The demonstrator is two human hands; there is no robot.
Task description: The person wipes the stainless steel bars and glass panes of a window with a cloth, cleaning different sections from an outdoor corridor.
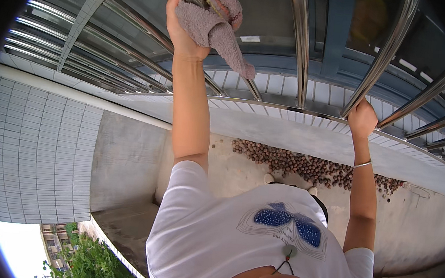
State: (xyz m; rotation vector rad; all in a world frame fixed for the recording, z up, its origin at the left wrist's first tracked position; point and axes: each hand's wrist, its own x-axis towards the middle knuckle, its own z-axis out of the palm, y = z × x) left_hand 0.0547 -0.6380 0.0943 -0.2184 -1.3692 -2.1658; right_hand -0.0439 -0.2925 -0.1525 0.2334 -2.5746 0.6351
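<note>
My left hand [182, 28] is raised high and presses a mauve terry towel [200, 24] around one polished metal bar of a window grille [300, 38]. Part of the towel hangs loose below the hand, and a printed patch shows on its far fold. Lower down on the right, my right hand [362, 118] is closed around the bottom end of another metal bar [384, 54], just above the grille's bottom rail [273, 103]. Its fingertips are hidden behind that bar. A bangle [362, 164] circles the right wrist.
Behind the bars are blue-framed windows [335, 33] and a white-tiled sill [286, 85]. Many round brown nuts or fruits [303, 164] lie along the wall by my feet, near a bent wire [418, 190]. A tiled wall [39, 150] stands left; a tree [92, 260] shows beyond the ledge.
</note>
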